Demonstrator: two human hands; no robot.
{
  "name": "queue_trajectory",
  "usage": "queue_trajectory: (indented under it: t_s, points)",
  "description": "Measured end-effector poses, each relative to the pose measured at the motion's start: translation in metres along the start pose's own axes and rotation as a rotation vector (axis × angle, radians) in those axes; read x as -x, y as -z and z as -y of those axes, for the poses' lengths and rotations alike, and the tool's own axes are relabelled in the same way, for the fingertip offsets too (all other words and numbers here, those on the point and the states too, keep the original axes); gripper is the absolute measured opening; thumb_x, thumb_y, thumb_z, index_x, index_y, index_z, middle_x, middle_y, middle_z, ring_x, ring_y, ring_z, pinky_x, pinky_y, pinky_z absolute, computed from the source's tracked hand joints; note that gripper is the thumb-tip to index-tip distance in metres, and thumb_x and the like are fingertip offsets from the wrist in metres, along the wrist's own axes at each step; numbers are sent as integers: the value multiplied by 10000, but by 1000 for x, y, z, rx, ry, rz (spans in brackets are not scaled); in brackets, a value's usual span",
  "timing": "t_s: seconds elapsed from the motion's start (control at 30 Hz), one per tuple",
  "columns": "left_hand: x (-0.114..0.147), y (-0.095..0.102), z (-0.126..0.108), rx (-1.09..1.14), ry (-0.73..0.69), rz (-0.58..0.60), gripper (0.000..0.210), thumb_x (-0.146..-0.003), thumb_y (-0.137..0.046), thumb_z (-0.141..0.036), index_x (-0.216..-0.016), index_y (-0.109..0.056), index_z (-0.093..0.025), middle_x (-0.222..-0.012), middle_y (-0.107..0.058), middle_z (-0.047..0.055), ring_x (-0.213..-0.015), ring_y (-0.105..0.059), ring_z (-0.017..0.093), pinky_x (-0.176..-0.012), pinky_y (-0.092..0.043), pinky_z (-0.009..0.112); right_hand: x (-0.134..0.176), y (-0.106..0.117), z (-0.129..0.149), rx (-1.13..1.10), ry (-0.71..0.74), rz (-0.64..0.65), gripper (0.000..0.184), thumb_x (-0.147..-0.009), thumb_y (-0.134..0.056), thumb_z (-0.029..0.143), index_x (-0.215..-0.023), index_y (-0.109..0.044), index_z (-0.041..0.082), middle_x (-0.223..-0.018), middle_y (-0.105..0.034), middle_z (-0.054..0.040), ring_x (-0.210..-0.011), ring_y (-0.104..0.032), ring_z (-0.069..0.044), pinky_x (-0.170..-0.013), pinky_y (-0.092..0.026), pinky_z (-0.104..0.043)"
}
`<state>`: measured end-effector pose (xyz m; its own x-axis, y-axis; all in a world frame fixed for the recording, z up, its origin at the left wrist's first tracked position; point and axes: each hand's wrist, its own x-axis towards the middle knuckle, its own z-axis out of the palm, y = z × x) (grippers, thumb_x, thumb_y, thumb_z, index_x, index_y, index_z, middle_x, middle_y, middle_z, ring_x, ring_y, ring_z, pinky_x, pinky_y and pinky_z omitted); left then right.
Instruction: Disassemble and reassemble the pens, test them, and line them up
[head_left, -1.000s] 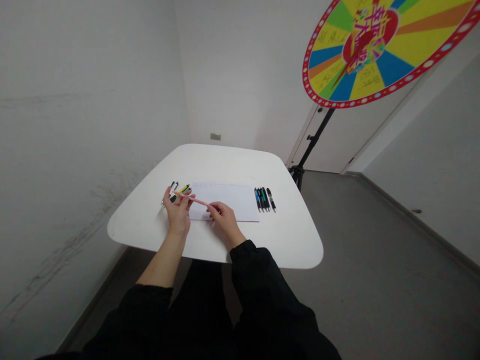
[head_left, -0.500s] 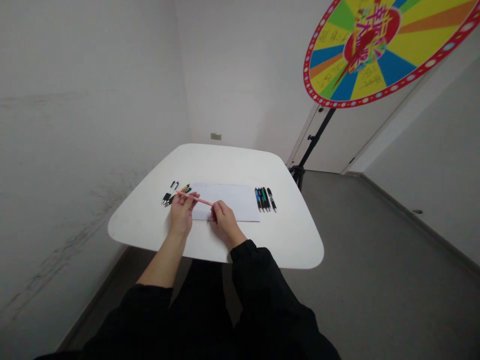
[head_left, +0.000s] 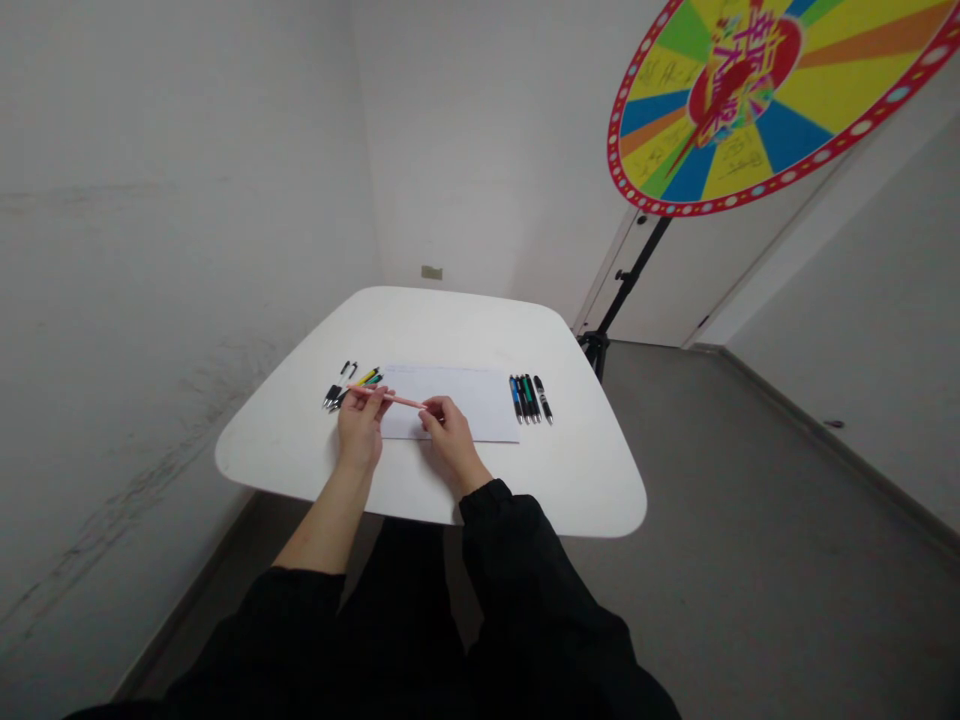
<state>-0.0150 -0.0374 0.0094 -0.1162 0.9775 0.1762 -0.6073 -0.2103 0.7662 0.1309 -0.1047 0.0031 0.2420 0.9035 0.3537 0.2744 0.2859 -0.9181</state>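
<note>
A slim pink pen [head_left: 403, 401] lies slantwise above a white sheet of paper [head_left: 450, 390], its left end a little higher in the picture. My left hand [head_left: 360, 428] is closed around the pen's left part between thumb and fingers. At the pen's right end, the fingertips of my right hand [head_left: 451, 438] pinch it; the very tip is too small to make out. Just beyond my left hand lie several pens, among them a yellow pen [head_left: 368, 376], partly hidden by that hand. Right of the paper, several dark pens lie side by side, with a blue pen [head_left: 515, 398] leftmost.
The white table [head_left: 585, 480] has rounded corners and stands near the grey left wall [head_left: 150, 300]. Behind its right side rises a black tripod stand [head_left: 634, 275] carrying a large colourful prize wheel [head_left: 795, 125]. Grey floor [head_left: 750, 520] stretches to the right.
Both hands and the pink pen have shifted very slightly left. My right fingers have moved a little on the pen's right end. The pens on the table lie as before.
</note>
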Motion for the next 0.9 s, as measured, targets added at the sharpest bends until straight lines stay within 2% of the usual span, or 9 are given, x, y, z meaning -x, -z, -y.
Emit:
queue_trajectory:
  t_s: [0.1,0.2,0.3,0.47,0.6,0.8,0.9]
  points:
    - [0,0,0,-1,0,0,391,-677,-952,-306,-916,-679,-160,-911,-753,49,-857,-747,166,-902,-597,347,0,0,1,0,-37,-13,179,-946,-583,395,-1016,-634,238,-834,-681,-2,-764,-638,-173,-732,-502,-301]
    - [1,-1,-1,-9,6,3,408,-663,-959,-320,-920,-681,-166,-909,-755,46,-856,-750,168,-884,-605,341,0,0,1,5,-76,5,282,-1006,-482,430,-866,-637,239,-719,-657,-6,-677,-620,-174,-675,-482,-302]
    - [2,-1,-1,-15,6,11,421,-653,-963,-329,-919,-679,-167,-917,-754,44,-864,-751,170,-876,-609,337,1,0,1,27,-81,13,322,-1011,-465,411,-783,-611,238,-652,-626,-6,-607,-585,-169,-623,-456,-299]
    - [1,-1,0,2,5,6,430,-648,-967,-328,-922,-680,-161,-918,-753,47,-864,-749,166,-878,-602,329,1,0,4,8,-78,17,205,-961,-538,404,-850,-588,239,-718,-640,20,-604,-597,-148,-630,-472,-285]
    - [2,-2,0,-2,8,11,418,-659,-961,-314,-927,-677,-163,-923,-753,48,-863,-749,169,-885,-602,342,1,0,6,-30,-98,11,215,-956,-546,445,-911,-593,241,-753,-648,21,-633,-620,-149,-630,-490,-278]
    - [2,-2,1,-5,8,16,402,-664,-957,-310,-916,-680,-162,-913,-749,46,-862,-753,167,-855,-605,317,1,0,4,-12,-102,19,316,-1001,-460,432,-786,-591,241,-669,-617,5,-588,-582,-154,-601,-473,-281]
    - [1,-1,2,-11,0,13,393,-677,-949,-320,-925,-684,-167,-920,-751,48,-866,-752,167,-862,-608,322,0,0,2,-11,-77,21,245,-977,-496,403,-821,-590,240,-697,-616,16,-620,-595,-151,-620,-485,-276]
